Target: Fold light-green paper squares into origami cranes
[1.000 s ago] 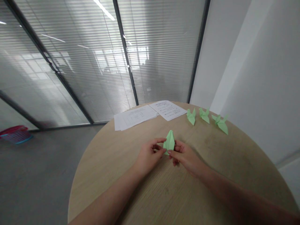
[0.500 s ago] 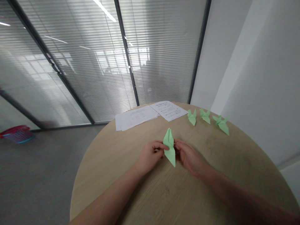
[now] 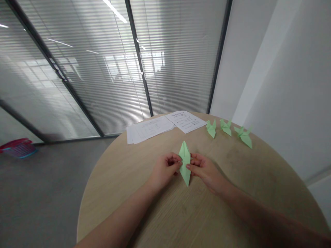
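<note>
A light green folded paper [image 3: 184, 160], long and diamond-shaped with a slit at its far tip, is held above the wooden table [image 3: 124, 193]. My left hand [image 3: 167, 168] pinches its left edge between thumb and fingers. On the right edge, my right hand [image 3: 204, 168] grips it with the thumb on the front face and the fingers partly hidden behind. Three finished-looking green paper cranes stand at the far right of the table: a left crane [image 3: 211, 129], a middle crane [image 3: 226, 127] and a right crane [image 3: 244, 137].
White paper sheets [image 3: 151, 129] lie at the table's far edge, with a printed sheet [image 3: 185, 121] overlapping them. A red and blue plastic basket [image 3: 19, 148] sits on the floor at left. A glass partition with blinds [image 3: 178, 69] and a white wall [image 3: 289, 86] stand beyond.
The folded paper has turned slightly and shifted a little left. My right thumb has come onto its front face, while my left finger has drawn back from its middle to the edge.
</note>
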Demonstrator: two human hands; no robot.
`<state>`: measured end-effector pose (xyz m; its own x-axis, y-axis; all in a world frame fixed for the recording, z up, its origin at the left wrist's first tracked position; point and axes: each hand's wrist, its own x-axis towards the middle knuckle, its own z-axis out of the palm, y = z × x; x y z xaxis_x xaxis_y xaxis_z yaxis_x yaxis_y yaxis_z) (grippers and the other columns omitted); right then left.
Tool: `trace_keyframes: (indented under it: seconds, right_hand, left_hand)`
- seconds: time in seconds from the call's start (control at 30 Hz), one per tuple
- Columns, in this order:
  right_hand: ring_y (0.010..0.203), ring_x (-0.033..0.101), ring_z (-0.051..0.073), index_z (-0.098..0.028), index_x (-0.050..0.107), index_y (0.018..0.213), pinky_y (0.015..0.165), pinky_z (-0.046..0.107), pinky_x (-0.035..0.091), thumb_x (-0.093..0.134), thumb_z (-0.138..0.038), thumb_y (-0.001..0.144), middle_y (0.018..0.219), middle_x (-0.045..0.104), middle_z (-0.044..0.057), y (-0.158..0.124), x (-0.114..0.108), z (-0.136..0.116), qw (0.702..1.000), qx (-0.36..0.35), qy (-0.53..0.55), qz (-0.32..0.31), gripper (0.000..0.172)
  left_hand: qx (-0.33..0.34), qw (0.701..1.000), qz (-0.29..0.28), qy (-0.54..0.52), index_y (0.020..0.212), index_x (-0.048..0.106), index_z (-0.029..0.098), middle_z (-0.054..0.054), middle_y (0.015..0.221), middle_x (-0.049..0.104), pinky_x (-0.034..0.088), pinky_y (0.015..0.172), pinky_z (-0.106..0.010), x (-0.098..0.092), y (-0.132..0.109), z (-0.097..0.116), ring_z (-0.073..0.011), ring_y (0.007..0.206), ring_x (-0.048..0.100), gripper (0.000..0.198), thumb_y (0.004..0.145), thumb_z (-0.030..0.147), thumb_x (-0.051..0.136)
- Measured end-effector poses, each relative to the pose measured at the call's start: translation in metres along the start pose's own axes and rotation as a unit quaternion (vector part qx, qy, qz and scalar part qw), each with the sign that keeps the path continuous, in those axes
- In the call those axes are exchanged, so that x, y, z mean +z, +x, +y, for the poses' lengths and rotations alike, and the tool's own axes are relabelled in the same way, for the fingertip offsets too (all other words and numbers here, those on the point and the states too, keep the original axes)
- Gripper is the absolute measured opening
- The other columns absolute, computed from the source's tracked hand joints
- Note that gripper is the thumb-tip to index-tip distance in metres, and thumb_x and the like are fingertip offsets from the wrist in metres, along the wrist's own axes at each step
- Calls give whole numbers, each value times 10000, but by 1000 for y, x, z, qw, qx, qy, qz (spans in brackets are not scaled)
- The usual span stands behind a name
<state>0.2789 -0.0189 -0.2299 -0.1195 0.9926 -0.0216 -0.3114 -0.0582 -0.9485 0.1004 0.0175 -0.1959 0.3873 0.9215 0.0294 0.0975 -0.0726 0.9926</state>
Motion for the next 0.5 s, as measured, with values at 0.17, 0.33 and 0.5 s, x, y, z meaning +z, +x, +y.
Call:
trace_keyframes:
  seconds: [0.17, 0.33, 0.5]
  right_hand:
    - [762, 716, 203, -204, 702, 1041, 658, 311, 565, 844, -508, 728, 932, 769, 64, 1, 1, 1, 1000, 3, -2, -4, 459]
    - [731, 707, 191, -182, 691, 924, 658, 312, 575, 868, -508, 709, 852, 754, 56, 2, -2, 3, 1000, 14, 0, 2, 428]
    - [704, 696, 180, -183, 687, 884, 663, 319, 582, 883, -511, 686, 844, 743, 48, 2, -2, 3, 1000, 10, 8, 2, 431]
  left_hand:
    - [19, 999, 32, -39, 755, 531, 187, 56, 606, 560, 521, 497, -226, -2, 0, 3, -106, 540, 554, 294, 704, 334, 781]
    - [36, 998, 30, -38, 748, 547, 179, 42, 627, 586, 533, 535, -242, -2, 1, 2, -118, 562, 594, 266, 717, 312, 775]
    - [64, 997, 52, -9, 772, 601, 167, -7, 749, 655, 529, 587, -263, -2, 3, -4, -132, 616, 625, 202, 726, 294, 752]
